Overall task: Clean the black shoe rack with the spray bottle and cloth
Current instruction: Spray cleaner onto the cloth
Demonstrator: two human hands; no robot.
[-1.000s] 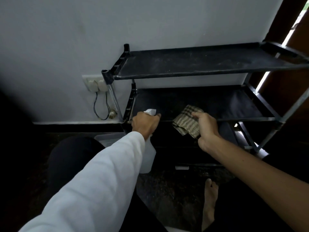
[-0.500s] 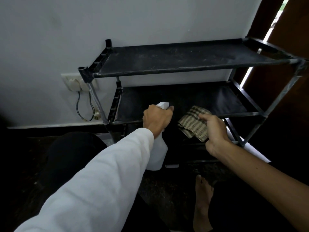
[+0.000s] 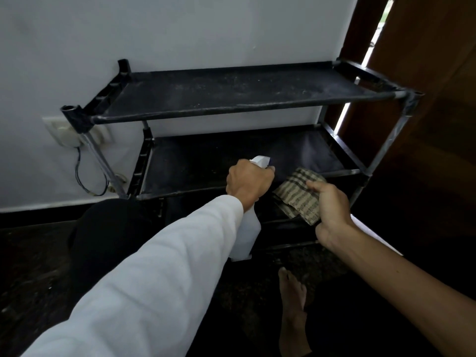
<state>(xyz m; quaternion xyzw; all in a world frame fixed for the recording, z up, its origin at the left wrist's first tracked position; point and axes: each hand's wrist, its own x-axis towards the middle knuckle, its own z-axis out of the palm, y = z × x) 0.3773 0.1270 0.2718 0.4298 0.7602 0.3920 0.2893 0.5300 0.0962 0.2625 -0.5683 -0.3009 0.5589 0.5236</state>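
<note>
The black shoe rack [image 3: 231,109] stands against the white wall, its dusty top shelf above a darker middle shelf [image 3: 195,171]. My left hand [image 3: 248,182], in a white sleeve, grips the white spray bottle [image 3: 246,233] by its trigger head, whose nozzle points at the middle shelf. Most of the bottle hangs below my hand in front of the lower tier. Just to its right, my right hand [image 3: 331,215] holds a folded checked cloth [image 3: 298,194] at the front edge of the middle shelf.
A wall socket [image 3: 59,130] with dangling wires sits left of the rack. A brown wooden door [image 3: 425,124] stands close on the right. My bare foot [image 3: 293,302] rests on the dark floor below the rack, and my dark-clad knee [image 3: 103,228] is at the left.
The view has shifted right, so the rack sits further left in frame. Both hands keep their grips and have moved right along the middle shelf's front edge.
</note>
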